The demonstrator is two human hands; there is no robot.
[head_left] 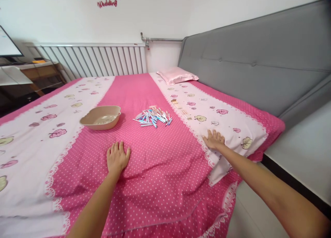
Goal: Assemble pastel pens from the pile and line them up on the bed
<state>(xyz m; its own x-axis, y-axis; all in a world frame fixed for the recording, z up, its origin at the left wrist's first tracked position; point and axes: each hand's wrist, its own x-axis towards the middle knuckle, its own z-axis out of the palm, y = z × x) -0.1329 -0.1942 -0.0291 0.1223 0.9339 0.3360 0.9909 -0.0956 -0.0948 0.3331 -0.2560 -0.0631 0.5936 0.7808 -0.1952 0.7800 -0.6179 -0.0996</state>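
Note:
My left hand [118, 157] lies flat on the pink dotted bedspread [160, 162], fingers outstretched and nothing in it. Farther right, my right hand [214, 140] rests on the white printed strip of the spread, its fingers apart and also holding nothing. Beyond my left hand sits a beige plastic basin [89, 122], with nothing visible inside but its patterned bottom. A loose heap of pens [152, 116], mostly pale blue, lilac and pink, lies in the middle of the bed. Between that heap and the headboard are two small rows of slim pens [176, 104], set apart on the white strip.
A pink pillow [177, 75] lies at the far right, by the grey padded headboard [248, 55]. Along the far side runs a slatted metal rail [103, 60]. At left stands a desk [38, 72] with a monitor [9, 43]. Tiled floor [252, 210] shows below the bed's right edge.

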